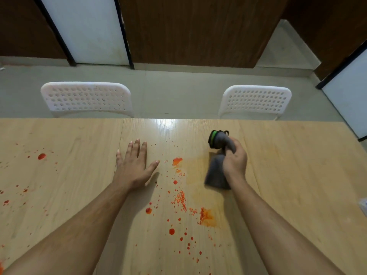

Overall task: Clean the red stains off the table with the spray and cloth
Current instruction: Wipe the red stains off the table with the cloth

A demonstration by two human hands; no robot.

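Gripping a bunched grey cloth [217, 171] at centre right, the right hand [235, 158] curls its fingers round it. The left hand [135, 165] lies flat, fingers spread, on the pale wooden table [297, 165]. Red stains [179, 199] spatter lower centre and left.

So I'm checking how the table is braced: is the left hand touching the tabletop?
Touching. The head view shows the left hand lying flat, fingers spread, on the table, its shadow meeting the palm edge with no gap.
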